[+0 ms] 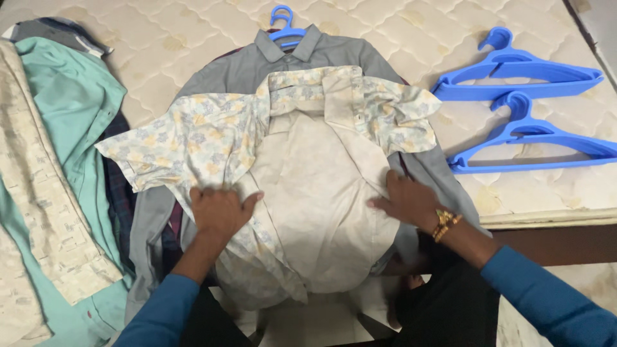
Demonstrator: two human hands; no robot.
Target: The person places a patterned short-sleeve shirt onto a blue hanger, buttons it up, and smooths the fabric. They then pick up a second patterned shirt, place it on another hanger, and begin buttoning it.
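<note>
Floral shirt [302,167] lying inside-out atop a grey shirt [308,61] on the mattress [160,38], hem cut off below. Left hand [220,211] pressing flat, fingers spread; right hand [411,200] likewise flat, gripping nothing. 2 blue hangers [527,103] lying nearby.

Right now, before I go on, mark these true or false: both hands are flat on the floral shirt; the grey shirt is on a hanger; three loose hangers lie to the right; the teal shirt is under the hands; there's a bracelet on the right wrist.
1. Both hands press on the floral shirt: true; the left hand and the right hand lie flat on it.
2. The grey shirt is on a blue hanger: true.
3. Three loose hangers lie on the right: false; there are two loose hangers.
4. The teal shirt is under the hands: false; it lies apart, at the left.
5. A bracelet is on the right wrist: true.
</note>
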